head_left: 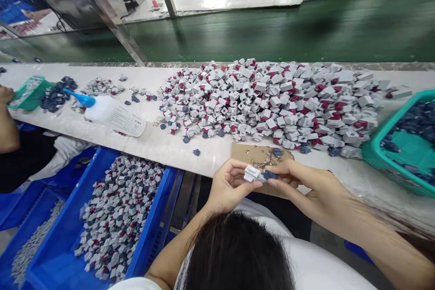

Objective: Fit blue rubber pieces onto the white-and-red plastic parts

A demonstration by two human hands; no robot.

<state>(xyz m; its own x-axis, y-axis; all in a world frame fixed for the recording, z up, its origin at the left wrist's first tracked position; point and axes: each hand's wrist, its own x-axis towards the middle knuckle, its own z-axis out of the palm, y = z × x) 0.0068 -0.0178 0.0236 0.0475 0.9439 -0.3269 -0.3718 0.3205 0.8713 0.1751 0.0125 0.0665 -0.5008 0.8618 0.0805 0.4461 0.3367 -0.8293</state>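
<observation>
Between the fingers of my left hand (228, 186) is a small light-grey plastic block (252, 173). My right hand (307, 183) pinches a dark-blue plastic piece (269, 175) against the block's right end; whether the two are joined I cannot tell. Both hands hover over the front edge of the bench, at a brown cardboard piece (243, 154) with wet, shiny drops. Another dark-blue piece (277, 152) rests on that cardboard. Just behind lies a wide heap of grey blocks with dark-red parts (258, 99).
A green basket (380, 154) of dark-blue pieces stands at right. To the left lies a white bottle with a blue nozzle (113, 115). A blue crate (102, 158) of assembled pieces sits below the bench. A co-worker's arm (8, 127) is at far left. Behind runs a green conveyor belt (238, 31).
</observation>
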